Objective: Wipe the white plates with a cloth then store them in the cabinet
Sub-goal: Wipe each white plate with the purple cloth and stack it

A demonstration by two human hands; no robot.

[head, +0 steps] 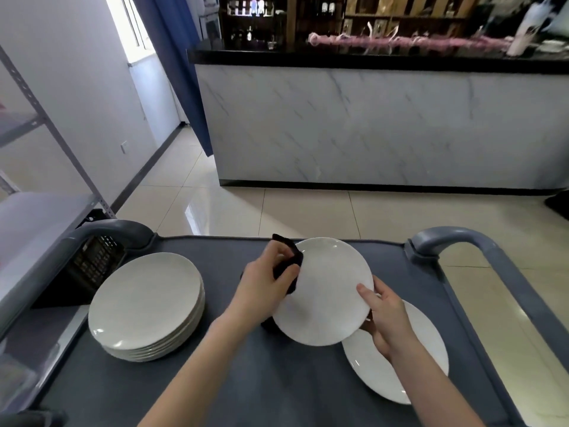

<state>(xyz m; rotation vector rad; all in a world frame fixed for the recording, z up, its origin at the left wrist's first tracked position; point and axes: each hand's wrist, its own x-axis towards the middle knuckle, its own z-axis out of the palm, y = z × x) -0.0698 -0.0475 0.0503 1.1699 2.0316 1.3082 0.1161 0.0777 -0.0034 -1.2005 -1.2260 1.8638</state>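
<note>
- Cart top [277,380], grey, nearest the lens: all the crockery is carried on it.
- Stack of white plates [147,300], at the left of the cart: neatly piled and touched by neither hand; whether it has been wiped cannot be told.
- Held plate [326,291], white: raised above the middle of the cart, tilted, overlapping the single plate below.
- Single plate [400,365], white: laid flat at the right, partly covered by the held plate and the right wrist.
- Right hand [385,318]: the held plate's right rim is pinched, thumb above and fingers beneath.
- Left hand [264,282]: fingers are curled round the cloth, which is pressed to the plate's left edge.
- Cloth [289,263]: black, bunched.
- Risk: the held plate is supported at one rim only. It may be levered out of the pinch by a hard wipe and dropped onto the single plate beneath, where both could be chipped.
</note>
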